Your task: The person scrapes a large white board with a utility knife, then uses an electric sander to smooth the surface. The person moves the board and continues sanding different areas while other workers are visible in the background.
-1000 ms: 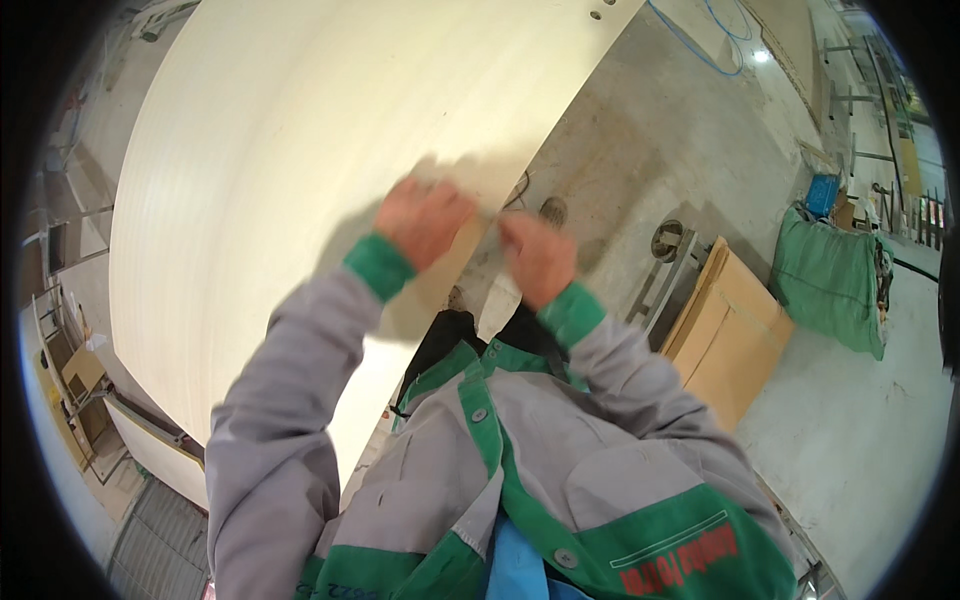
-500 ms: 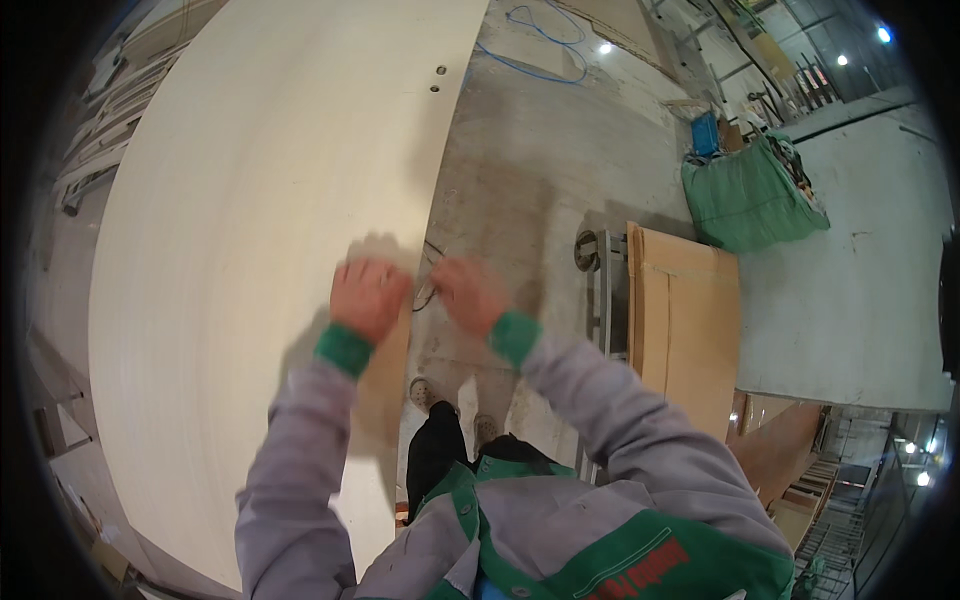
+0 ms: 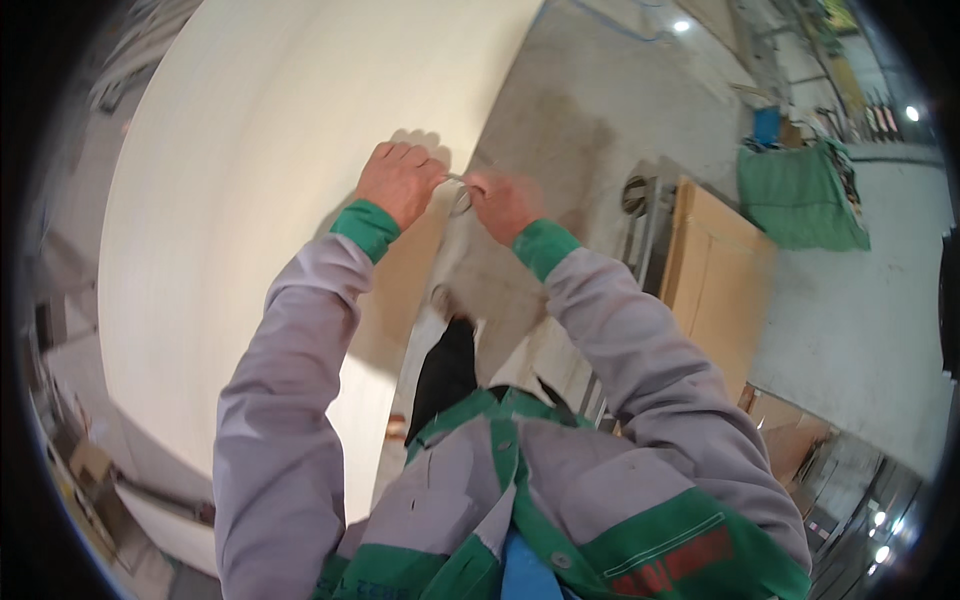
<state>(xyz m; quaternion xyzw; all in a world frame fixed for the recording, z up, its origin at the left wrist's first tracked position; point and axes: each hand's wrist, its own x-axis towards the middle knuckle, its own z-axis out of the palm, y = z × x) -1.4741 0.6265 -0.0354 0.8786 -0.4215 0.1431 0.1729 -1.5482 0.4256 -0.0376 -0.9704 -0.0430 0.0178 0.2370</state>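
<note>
A large pale wood panel [image 3: 250,220] lies flat along my left side, its long straight edge running away from me. Over that edge, my left hand [image 3: 402,184] is closed, pinching one end of a thin strip or cord [image 3: 454,178]. The strip spans the small gap to my right hand [image 3: 504,206], which is closed on it just beyond the edge, above the floor. A small loop of it hangs below my right fingers. What the strip is made of is too small to tell; my right hand is slightly blurred.
Right of me stand a brown cardboard-covered stack [image 3: 715,270] and a metal frame with a wheel [image 3: 636,195]. A green sack [image 3: 800,197] rests behind it on a pale grey surface [image 3: 850,310], near a blue container [image 3: 767,125]. Blue hose [image 3: 610,22] lies on the concrete floor [image 3: 560,130].
Both hands have moved farther forward along the panel edge, the thin strip still between them. My view has tilted, and the cardboard stack and sack sit farther right.
</note>
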